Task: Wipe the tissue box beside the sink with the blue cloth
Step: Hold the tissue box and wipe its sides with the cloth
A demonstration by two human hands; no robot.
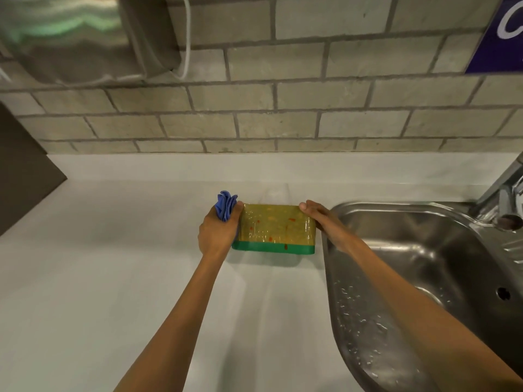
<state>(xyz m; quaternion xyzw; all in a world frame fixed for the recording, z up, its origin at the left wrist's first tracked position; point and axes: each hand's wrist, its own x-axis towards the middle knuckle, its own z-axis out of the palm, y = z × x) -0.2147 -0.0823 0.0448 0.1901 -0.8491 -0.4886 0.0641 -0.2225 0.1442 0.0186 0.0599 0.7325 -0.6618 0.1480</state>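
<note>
The tissue box (276,226) is yellow on top with small red marks and a green band along its front, wrapped in shiny plastic. It lies on the white counter (113,278) just left of the sink (424,267). My left hand (218,230) presses against the box's left end and grips the bunched blue cloth (225,206), which sticks up above my fingers. My right hand (325,220) lies flat against the box's right end, fingers together, steadying it.
A steel sink with water drops on its rim fills the right side, with a tap (501,193) at the far right. A brick-tiled wall (283,108) rises behind the counter. A steel dispenser (85,38) hangs at the upper left. A dark panel (22,171) borders the left edge.
</note>
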